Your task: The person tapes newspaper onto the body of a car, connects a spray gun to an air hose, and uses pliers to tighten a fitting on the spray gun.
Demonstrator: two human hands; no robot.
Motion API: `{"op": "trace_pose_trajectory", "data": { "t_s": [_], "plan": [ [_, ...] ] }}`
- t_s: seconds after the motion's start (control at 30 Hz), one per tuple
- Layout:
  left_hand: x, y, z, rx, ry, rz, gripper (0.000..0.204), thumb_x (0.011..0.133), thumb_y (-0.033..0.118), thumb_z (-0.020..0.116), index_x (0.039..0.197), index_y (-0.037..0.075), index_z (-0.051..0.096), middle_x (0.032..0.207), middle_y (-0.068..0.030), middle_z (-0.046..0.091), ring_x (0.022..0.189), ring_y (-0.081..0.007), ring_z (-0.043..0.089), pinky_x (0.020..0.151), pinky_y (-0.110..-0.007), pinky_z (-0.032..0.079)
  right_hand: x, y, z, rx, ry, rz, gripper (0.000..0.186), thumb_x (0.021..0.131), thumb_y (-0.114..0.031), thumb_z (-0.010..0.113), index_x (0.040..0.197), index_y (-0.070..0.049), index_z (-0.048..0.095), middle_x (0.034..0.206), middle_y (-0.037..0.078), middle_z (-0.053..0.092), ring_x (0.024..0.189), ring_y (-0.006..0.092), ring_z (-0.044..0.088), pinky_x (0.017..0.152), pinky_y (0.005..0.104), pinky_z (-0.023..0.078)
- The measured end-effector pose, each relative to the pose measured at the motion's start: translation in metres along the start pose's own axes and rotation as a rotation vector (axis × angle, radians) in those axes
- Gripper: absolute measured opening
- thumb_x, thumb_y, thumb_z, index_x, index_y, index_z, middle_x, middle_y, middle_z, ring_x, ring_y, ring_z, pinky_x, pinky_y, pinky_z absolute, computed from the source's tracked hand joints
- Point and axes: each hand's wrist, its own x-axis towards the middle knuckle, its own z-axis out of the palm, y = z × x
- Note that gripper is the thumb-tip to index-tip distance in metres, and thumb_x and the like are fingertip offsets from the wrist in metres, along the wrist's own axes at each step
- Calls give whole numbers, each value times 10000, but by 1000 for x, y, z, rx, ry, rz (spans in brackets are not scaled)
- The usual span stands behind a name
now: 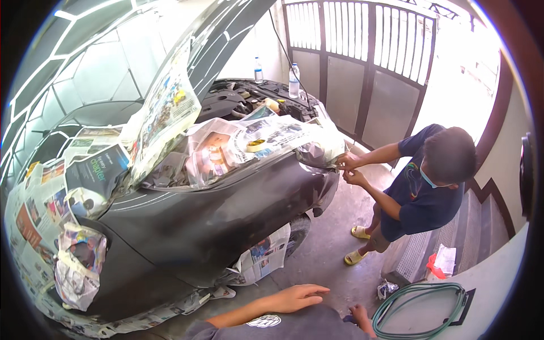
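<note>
My left hand is held out over my dark shirt, palm down, its fingers stretched and holding nothing visible. Lower right, my right hand is curled; a small dark thing shows beside its fingers, too little to name. In front of me stands a car with a matte dark fender and a raised hood. Newspaper and clear plastic sheeting cover its edges. A roll of yellow tape lies on that covering. The side mirror is wrapped in paper. Neither hand touches the car.
A co-worker stands at the car's front corner, both hands at the covered headlight. Two bottles stand by the engine bay. Lower right are a coiled green hose, a red plastic bag and steps. Behind is a gate.
</note>
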Motion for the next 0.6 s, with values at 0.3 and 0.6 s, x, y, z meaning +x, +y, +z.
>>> {"op": "trace_pose_trajectory", "data": {
  "t_s": [0.3, 0.6],
  "plan": [
    [9, -13, -28, 61, 196, -29, 496, 1035, 351, 510, 1454, 86, 493, 1402, -156, 559, 1271, -271, 547, 1042, -368, 439, 53, -328, -146, 157, 135, -479, 288, 846, -247, 736, 812, 17, 627, 721, 177, 675, 676, 341, 660, 642, 414, 499],
    [-11, 10, -16, -1, 697, -215, 464, 1011, 283, 568, 1419, 66, 528, 1394, -144, 570, 1265, -269, 554, 1041, -359, 446, 115, -651, -253, 335, 111, -1239, 259, 950, -189, 593, 1094, 17, 659, 983, 206, 692, 939, 394, 657, 822, 431, 507]
  ]
}}
